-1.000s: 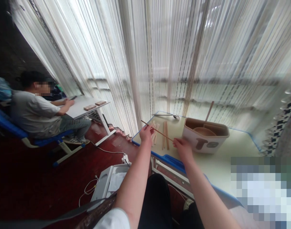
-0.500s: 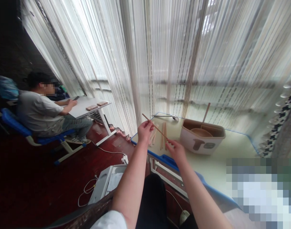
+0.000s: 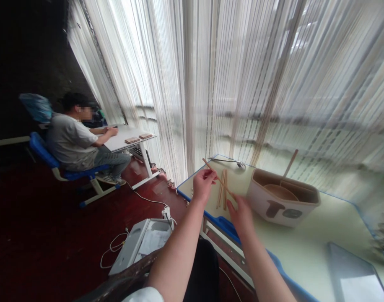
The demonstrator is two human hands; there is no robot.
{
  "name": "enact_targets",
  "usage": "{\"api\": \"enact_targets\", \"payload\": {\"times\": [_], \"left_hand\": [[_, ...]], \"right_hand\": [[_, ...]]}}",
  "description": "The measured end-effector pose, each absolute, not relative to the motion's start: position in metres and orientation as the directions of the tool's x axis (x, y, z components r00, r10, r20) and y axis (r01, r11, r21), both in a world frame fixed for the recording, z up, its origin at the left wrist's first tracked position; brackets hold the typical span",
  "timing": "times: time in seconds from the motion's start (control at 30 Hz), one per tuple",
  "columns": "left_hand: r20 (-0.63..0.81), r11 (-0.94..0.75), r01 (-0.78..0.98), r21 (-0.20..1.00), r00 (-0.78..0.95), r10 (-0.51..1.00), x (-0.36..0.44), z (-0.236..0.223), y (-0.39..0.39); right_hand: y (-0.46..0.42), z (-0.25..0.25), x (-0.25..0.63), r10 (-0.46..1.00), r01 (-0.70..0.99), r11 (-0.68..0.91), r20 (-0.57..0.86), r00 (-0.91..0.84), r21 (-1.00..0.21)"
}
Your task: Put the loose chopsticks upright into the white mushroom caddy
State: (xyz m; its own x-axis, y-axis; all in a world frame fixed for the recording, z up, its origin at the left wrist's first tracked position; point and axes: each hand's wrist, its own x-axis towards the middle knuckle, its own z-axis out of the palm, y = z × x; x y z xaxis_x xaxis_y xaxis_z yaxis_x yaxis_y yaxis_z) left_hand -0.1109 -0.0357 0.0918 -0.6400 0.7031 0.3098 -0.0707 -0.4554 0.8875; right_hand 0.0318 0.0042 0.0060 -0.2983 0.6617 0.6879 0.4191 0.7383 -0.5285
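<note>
My left hand (image 3: 203,183) is pinched around one end of a thin wooden chopstick (image 3: 217,178), held above the left part of the pale table (image 3: 299,247). My right hand (image 3: 240,212) grips the other end of the same stick near its fingertips. Under the stick lie several more chopsticks (image 3: 222,193) on the table. Just right of my right hand stands a white tub with a brown rim (image 3: 283,203); a wooden spoon handle (image 3: 289,163) sticks out of it.
A metal spoon (image 3: 232,162) lies at the table's far edge by the string curtains (image 3: 242,75). A flat grey pad (image 3: 355,277) is at the near right. On the floor sits a grey box (image 3: 144,243) with cables. A seated person (image 3: 75,140) works at another desk (image 3: 125,138), left.
The camera has swung left and nearer, so the table sits further right. Both hands keep hold of the chopstick, and my right hand has dropped slightly lower.
</note>
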Motion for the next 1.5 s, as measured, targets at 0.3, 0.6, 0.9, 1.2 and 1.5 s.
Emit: {"api": "enact_targets", "payload": {"times": [0.3, 0.6, 0.9, 1.2, 1.5], "left_hand": [[0.374, -0.494, -0.081, 0.866, -0.551, 0.746, -0.096, 0.106, -0.022], [0.479, -0.52, -0.041, 0.853, -0.334, 0.812, -0.079, 0.148, -0.03], [0.562, -0.585, -0.094, 0.805, -0.192, 0.804, -0.06, 0.19, -0.046], [0.621, -0.628, -0.032, 0.778, -0.115, 0.776, -0.03, 0.202, -0.058], [0.658, -0.661, -0.032, 0.75, -0.072, 0.75, -0.002, 0.207, -0.055]], "right_hand": [[-0.008, 0.017, 0.033, 0.632, 0.332, 0.772, 0.71, -0.31, -0.542], [-0.021, 0.045, 0.041, 0.738, 0.304, 0.674, 0.634, -0.232, -0.673], [-0.052, 0.128, 0.084, 0.763, 0.442, 0.646, 0.55, -0.34, -0.623], [-0.073, 0.159, 0.116, 0.813, 0.496, 0.582, 0.48, -0.33, -0.644], [-0.069, 0.176, 0.138, 0.766, 0.629, 0.612, 0.557, -0.322, -0.479]]}}
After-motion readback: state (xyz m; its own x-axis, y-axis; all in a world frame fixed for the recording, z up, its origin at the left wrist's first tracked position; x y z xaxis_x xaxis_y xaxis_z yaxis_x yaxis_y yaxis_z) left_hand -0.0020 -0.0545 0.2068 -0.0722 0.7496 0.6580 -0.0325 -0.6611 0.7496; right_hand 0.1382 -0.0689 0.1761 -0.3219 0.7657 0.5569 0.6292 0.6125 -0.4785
